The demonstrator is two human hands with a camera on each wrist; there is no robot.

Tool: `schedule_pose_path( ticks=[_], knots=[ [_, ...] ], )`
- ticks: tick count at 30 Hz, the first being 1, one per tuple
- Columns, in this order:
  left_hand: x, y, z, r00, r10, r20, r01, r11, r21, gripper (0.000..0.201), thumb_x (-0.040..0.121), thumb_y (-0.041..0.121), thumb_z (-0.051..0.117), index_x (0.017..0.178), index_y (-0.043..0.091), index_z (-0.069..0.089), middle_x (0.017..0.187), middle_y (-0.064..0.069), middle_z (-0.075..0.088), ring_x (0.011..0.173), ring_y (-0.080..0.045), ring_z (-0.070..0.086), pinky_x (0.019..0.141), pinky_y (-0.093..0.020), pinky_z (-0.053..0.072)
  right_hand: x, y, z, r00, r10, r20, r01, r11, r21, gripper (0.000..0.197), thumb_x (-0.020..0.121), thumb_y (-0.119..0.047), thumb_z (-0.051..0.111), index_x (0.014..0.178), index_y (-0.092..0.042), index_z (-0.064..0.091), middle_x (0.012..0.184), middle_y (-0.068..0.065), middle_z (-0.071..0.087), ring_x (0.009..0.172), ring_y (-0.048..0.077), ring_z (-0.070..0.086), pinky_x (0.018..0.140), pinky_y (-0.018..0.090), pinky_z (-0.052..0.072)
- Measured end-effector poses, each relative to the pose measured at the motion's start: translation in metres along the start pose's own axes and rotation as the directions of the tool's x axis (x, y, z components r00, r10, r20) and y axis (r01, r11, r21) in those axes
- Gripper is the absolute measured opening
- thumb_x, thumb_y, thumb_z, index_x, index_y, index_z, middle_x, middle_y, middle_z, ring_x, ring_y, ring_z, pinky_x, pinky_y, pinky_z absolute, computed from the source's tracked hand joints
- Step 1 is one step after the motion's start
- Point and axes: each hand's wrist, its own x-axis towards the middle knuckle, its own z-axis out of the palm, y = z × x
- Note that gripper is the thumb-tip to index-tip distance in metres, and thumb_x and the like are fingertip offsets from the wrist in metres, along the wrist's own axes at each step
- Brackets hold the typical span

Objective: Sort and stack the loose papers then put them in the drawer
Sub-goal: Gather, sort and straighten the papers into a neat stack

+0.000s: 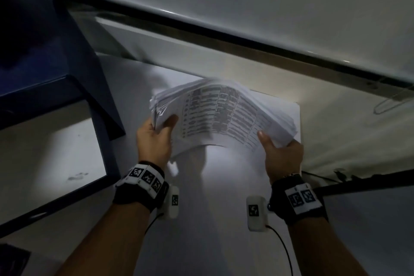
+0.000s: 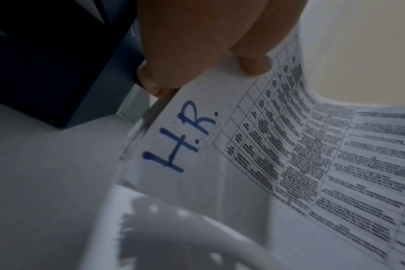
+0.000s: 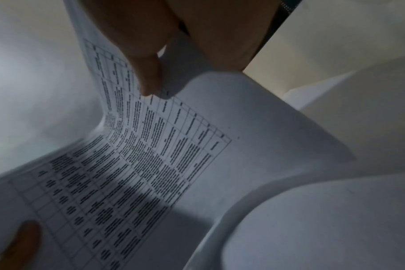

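Both hands are on the stack of papers [image 1: 220, 116], lifted clear of the bench [image 1: 224, 208] and bowed upward in the middle. The left hand [image 1: 154, 139] clamps the stack's left end, thumb on top and fingers [image 2: 150, 80] curled beneath. The right hand [image 1: 280, 152] pinches the right end the same way, thumb pressed on the printed table. The top sheet carries a grid of text, and the left wrist view shows "H.R." handwritten in blue [image 2: 180, 138] near the left hand's grip.

This reads as the squaring-up step: the sheets are gathered, but the left edges look ragged and fanned. Next move, I'd say, is tapping the edges level against the bench, then carrying the bundle to the drawer.

More white paper [image 1: 280, 105] lies flat beneath the stack, towards the bench's far edge; how many sheets I can't tell.

As for containers, a dark blue box-like unit [image 1: 56, 63] sits off the bench's far left corner. Its contents are hidden, and I can't say whether it is the drawer.
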Motion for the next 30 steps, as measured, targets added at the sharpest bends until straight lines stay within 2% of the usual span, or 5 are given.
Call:
schedule_pose_path(
  ticks=[7, 12, 21, 26, 30],
  knots=[
    [-0.002, 0.003, -0.001, 0.996, 0.061, 0.063, -0.058, 0.997, -0.042, 0.048, 0.075, 0.003, 0.080, 0.112, 0.015, 0.053, 0.101, 0.006, 0.066, 0.088, 0.002, 0.066, 0.080, -0.018, 0.054, -0.004, -0.004, -0.003, 0.997, -0.012, 0.071, 0.009, 0.999, 0.041, 0.037, 0.072, -0.007, 0.084, 0.106, -0.011, 0.071, 0.098, -0.003, 0.075, 0.093, 0.014, 0.071, 0.082, 0.031, 0.057],
    [0.009, 0.011, 0.006, 1.000, 0.030, -0.004, -0.031, 0.993, -0.112, 0.021, 0.075, 0.008, 0.081, 0.089, 0.020, 0.071, 0.076, 0.012, 0.074, 0.074, -0.002, 0.068, 0.069, -0.023, 0.054, -0.003, -0.016, 0.004, 0.999, -0.030, 0.022, 0.028, 0.996, 0.079, 0.017, 0.075, -0.006, 0.081, 0.085, -0.019, 0.074, 0.076, -0.015, 0.075, 0.075, 0.007, 0.073, 0.069, 0.023, 0.057],
    [0.007, 0.006, -0.002, 0.999, 0.028, 0.016, -0.027, 0.998, -0.056, 0.031, 0.076, 0.007, 0.080, 0.105, 0.010, 0.070, 0.087, 0.010, 0.074, 0.081, -0.005, 0.071, 0.075, -0.025, 0.057, -0.006, -0.010, -0.010, 0.999, -0.022, 0.036, 0.019, 0.996, 0.087, 0.027, 0.075, 0.000, 0.079, 0.087, -0.023, 0.071, 0.078, -0.021, 0.073, 0.076, 0.000, 0.071, 0.070, 0.019, 0.054],
    [0.003, -0.005, -0.006, 1.000, 0.001, 0.001, -0.001, 1.000, 0.019, 0.033, 0.077, 0.014, 0.081, 0.108, 0.010, 0.070, 0.092, 0.007, 0.073, 0.086, -0.007, 0.071, 0.076, -0.025, 0.059, -0.014, 0.003, -0.009, 0.996, 0.089, 0.029, -0.090, 0.995, 0.033, 0.030, 0.079, -0.011, 0.078, 0.108, -0.014, 0.069, 0.096, -0.010, 0.073, 0.093, 0.009, 0.070, 0.078, 0.020, 0.056],
    [0.005, -0.009, -0.002, 0.995, -0.082, -0.058, 0.089, 0.989, 0.121, 0.031, 0.081, 0.023, 0.078, 0.108, 0.012, 0.068, 0.087, 0.005, 0.071, 0.074, 0.002, 0.069, 0.075, -0.033, 0.057, -0.012, -0.012, -0.006, 0.996, 0.086, 0.006, -0.085, 0.991, -0.107, 0.023, 0.084, -0.015, 0.074, 0.106, -0.010, 0.069, 0.089, 0.001, 0.068, 0.076, 0.012, 0.066, 0.058, 0.003, 0.048]
  ],
)
